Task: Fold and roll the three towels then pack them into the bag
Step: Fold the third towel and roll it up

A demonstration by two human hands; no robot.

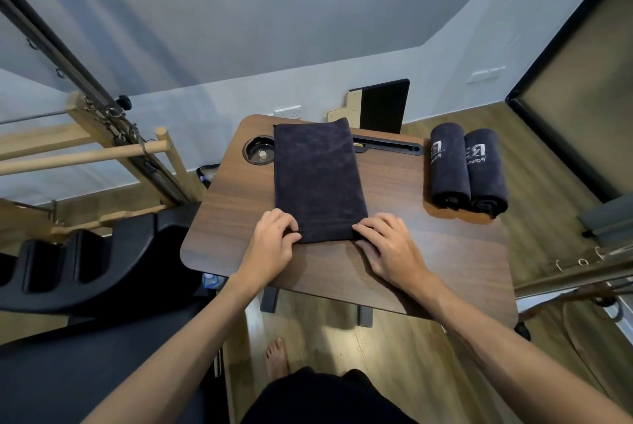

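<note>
A: Where is the third towel?

B: The folded towel (317, 180) lies flat as a long dark strip down the middle of the table (445, 252), its far end at the back edge, beside the round cup hole (259, 153). Its near end sits under the fingers of both hands.

A: And the hands?

B: The left hand (270, 242) pinches the near left corner, fingers curled over the hem. The right hand (390, 245) does the same at the near right corner. They are apart, one at each corner, both clamped on the cloth.

A: So which step is this?

B: I judge the folding is done and the roll is about to start from the near edge. No turn of cloth shows yet.

A: What does the next move need?

B: I'd say both hands should tuck the hem over tightly and push away together at an even pace, so the roll stays straight and does not cone.

A: The other two?

B: Two rolled towels, the left roll (448, 167) and the right roll (486, 172), lie touching side by side on the table's right edge, well apart from the hands.

A: The bag?

B: I cannot pick one out for certain. A dark padded bench (85, 266) stands to the left.
</note>
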